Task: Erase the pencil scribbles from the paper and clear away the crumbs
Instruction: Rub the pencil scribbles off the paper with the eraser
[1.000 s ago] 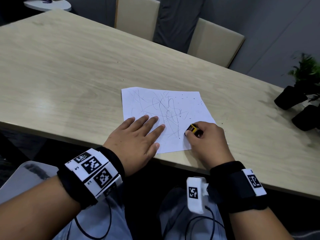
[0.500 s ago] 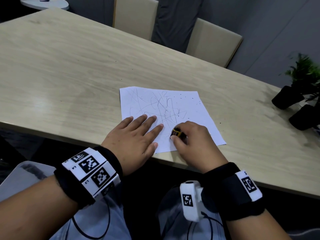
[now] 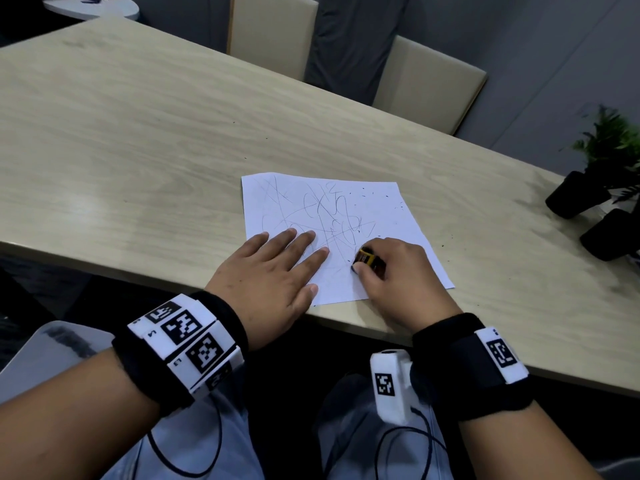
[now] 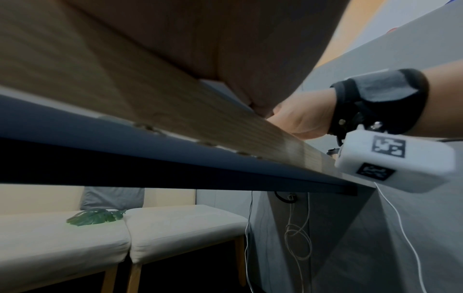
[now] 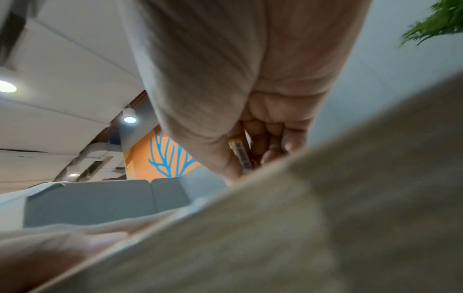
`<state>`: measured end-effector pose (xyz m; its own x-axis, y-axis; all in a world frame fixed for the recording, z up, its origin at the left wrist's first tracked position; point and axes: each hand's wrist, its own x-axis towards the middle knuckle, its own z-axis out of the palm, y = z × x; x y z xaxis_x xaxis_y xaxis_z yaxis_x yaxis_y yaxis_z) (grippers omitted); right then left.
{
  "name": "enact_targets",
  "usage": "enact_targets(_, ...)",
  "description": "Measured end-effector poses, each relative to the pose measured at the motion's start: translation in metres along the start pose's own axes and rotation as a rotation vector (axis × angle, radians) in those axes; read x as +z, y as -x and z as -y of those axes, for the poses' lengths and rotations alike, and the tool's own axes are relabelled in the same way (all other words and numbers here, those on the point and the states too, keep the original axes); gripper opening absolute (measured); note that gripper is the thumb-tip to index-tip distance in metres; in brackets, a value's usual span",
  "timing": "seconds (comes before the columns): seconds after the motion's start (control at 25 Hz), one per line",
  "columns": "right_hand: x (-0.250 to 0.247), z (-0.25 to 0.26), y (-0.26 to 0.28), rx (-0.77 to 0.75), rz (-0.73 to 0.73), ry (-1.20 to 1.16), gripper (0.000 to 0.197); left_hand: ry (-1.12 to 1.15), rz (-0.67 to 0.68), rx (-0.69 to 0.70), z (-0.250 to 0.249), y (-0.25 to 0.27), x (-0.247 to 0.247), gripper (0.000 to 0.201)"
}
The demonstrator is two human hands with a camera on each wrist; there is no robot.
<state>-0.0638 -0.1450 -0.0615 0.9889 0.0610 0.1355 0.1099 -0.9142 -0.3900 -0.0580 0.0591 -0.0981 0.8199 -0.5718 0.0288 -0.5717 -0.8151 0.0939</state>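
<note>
Where the wide wooden table (image 3: pixel 138 133) runs across the head view, two beige chairs (image 3: pixel 426 88) stand behind its far edge and potted plants (image 3: pixel 588 188) sit at its right end, well apart from the work. Near the front edge lies a white sheet of paper (image 3: pixel 391 216), flat and slightly turned, with grey pencil scribbles (image 3: pixel 329 216) crossing its left and middle parts. The left hand (image 3: pixel 273 275) lies palm down on the sheet's near left corner, its fingers (image 3: pixel 298 240) straight and spread, pressing the sheet to the table and holding nothing. Just to its right, the right hand (image 3: pixel 398 271) rests on the sheet's lower middle, fingers curled round a small eraser (image 3: pixel 369 259) in a yellow and black sleeve; the thumb and forefinger pinch it, and its tip touches the sheet at the scribbles' lower edge. Both wrists wear black bands with white marker blocks. Tiny dark crumbs (image 3: pixel 377 195) dot the sheet's upper right part, and a few lie on the bare table beside its right edge
</note>
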Motion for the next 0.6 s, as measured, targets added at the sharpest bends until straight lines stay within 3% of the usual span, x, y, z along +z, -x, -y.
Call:
enact_targets(0.08, -0.004, -0.002, -0.004, 0.041, -0.012, 0.008, 0.011, 0.007, 0.003, 0.001, 0.001, 0.000, 0.000, 0.080)
enact_targets(0.24, 0.004, 0.015, 0.004, -0.044, 0.059, -0.013, 0.009, 0.021, 0.008, 0.004, 0.001, 0.000, 0.001, 0.080)
enact_targets(0.44, -0.004, 0.001, -0.004, 0.048, -0.006, -0.011, 0.009, -0.005, 0.011, 0.004, 0.000, 0.001, 0.000, 0.080)
enact_targets(0.6, 0.009, 0.023, 0.004, -0.082, 0.069, -0.012, 0.010, 0.013, 0.005, 0.002, 0.001, 0.001, 0.000, 0.079)
